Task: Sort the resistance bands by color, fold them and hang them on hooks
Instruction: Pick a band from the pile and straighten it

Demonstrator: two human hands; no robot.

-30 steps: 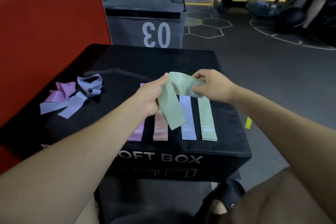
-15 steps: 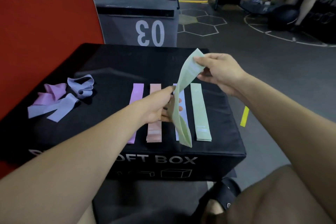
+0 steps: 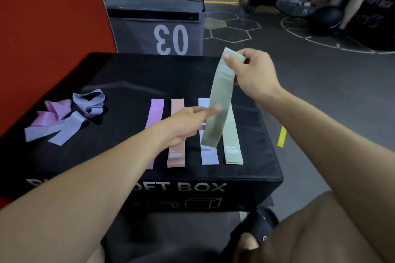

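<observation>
**Green band drawn straight over its matching strip**

A dim gym floor with painted hexagons stretches behind a black soft box (image 3: 119,74), whose top serves as the surface. Four flat bands lie in a row near its front edge: pink-violet (image 3: 157,111), peach (image 3: 176,156), lavender (image 3: 209,157) and green (image 3: 233,145). At 9 o'clock an unsorted heap of violet and lavender bands (image 3: 64,119) waits.

The right hand (image 3: 254,74) pinches the top end of a second green band (image 3: 220,96) at 1 o'clock, fingers closed on it. The left hand (image 3: 188,121) touches its middle with near-straight, blurred fingers; whether they pinch it I cannot tell.

The band looks light, thin and limp, probably slightly grippy rubber. It hangs of itself, so holding each end should flatten it best.

Half a second earlier the band sagged twisted; now it hangs straighter and higher, the left hand further forward.
</observation>
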